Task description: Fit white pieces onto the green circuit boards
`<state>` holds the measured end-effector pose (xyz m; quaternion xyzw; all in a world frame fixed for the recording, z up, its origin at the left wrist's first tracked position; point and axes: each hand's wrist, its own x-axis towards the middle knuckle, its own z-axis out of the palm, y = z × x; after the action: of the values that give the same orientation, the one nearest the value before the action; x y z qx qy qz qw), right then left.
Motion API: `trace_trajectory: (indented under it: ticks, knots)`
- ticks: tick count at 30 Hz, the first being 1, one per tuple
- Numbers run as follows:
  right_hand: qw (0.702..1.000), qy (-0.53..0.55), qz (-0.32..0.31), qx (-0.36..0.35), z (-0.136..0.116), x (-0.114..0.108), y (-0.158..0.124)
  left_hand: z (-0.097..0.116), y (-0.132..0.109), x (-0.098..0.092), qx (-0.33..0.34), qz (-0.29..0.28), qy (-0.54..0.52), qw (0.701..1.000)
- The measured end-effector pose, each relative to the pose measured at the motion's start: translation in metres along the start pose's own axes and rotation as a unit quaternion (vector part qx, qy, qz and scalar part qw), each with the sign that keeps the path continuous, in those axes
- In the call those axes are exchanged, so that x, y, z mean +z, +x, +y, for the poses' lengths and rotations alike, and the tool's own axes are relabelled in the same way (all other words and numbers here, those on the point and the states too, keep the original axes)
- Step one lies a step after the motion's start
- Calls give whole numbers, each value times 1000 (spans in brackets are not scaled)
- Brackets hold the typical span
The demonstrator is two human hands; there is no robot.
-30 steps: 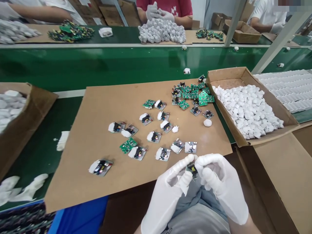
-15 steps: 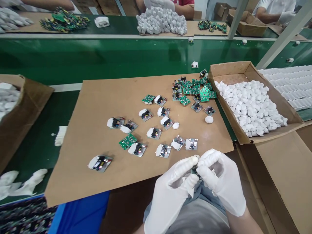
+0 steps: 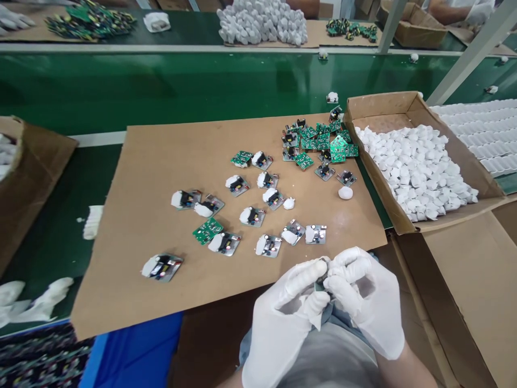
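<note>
White gloves cover both hands, which meet at the near edge of the cardboard sheet [image 3: 169,161]. My left hand [image 3: 286,318] pinches a small circuit board [image 3: 319,284], mostly hidden by the fingers. Against the same board, my right hand [image 3: 365,302] is closed at the fingertips; whether it also holds a white piece cannot be made out. Several boards with white caps, such as a capped board [image 3: 315,234], lie on the sheet beyond my hands. Farther back is a heap of green circuit boards [image 3: 323,141]. A loose white cap [image 3: 345,193] sits in front of that heap.
A cardboard box [image 3: 388,207] of white caps stands at right, beside white trays [image 3: 484,129]. Another carton [image 3: 36,161] is at left. A green conveyor belt [image 3: 181,86] crosses behind, carrying capped boards. A blue bin [image 3: 137,350] is below. Co-workers' arms show across the belt.
The view has shifted slightly, so the sheet and boards sit a little higher and farther left. Capped boards on the belt have moved right. My hands stay together on the board.
</note>
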<state>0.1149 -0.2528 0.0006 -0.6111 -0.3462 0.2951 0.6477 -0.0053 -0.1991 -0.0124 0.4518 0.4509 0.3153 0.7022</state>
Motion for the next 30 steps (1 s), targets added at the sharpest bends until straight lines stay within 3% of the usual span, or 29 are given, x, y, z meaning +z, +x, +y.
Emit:
trace_trajectory:
  ticks: [3,5,10,12,16,21,25,30]
  knots:
    - [996,65,-66,-14,4,-8,-8,2,1,-2,8,5,1,1000]
    - [992,62,-94,-61,7,-13,-13,3,0,-3,18,-8,-6,1000]
    - [959,-105,-119,-236,14,-18,-15,6,-2,-5,21,-28,-5,999]
    - [946,-139,-131,-263,14,-19,-14,5,-1,-4,2,-34,-30,999]
    - [953,-104,-184,-216,14,-23,-15,2,3,-2,-22,-49,-130,990]
    - [945,-192,-81,-251,14,-27,-11,1,6,-3,-50,-133,-207,968]
    - [934,-167,-132,-288,12,-22,1,3,7,-4,-60,-181,-162,968]
    - [975,-26,-131,-178,13,-12,4,7,9,-7,-41,-201,-74,976]
